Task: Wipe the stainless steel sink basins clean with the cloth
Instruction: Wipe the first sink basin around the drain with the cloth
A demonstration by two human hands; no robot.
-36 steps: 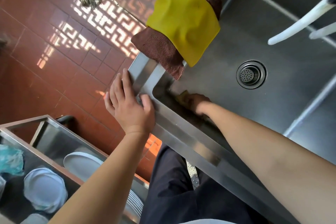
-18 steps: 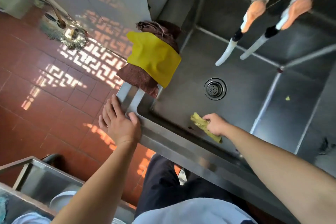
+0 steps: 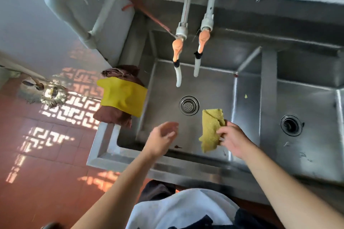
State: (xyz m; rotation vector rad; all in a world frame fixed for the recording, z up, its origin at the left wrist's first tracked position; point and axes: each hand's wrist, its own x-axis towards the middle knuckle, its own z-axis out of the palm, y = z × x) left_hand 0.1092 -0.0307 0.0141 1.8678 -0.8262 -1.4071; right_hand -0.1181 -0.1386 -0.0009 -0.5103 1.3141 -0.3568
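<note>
1. Two hands are over the left sink basin, in the middle of the frame. The right hand pinches a green-yellow cloth with curled fingers. The cloth hangs up off the basin floor, just right of the round drain. I think it is held up so it can be folded or turned to a clean side.

2. The left hand is a bit blurry. Its fingers look loose and spread, and it holds nothing. It is near the cloth but not touching it. I think it may be coming to help with the cloth.

3. A small brown spot sits on the basin floor near the front wall, below the left hand. That bit looks like it needs a wipe.

4. A tiny yellow scrap is stuck to the right wall of this basin.

5. Two taps with orange handles hang over the basin at the top middle. No water is coming out.

6. A yellow rag lies on top of a brown towel on the left rim. They may be drying there, out of the way.

7. The right sink basin has its own dark drain and some specks on the floor. It looks dull and not wiped yet.

8. The room floor at the left has red tiles with patches of sunlight.
</note>
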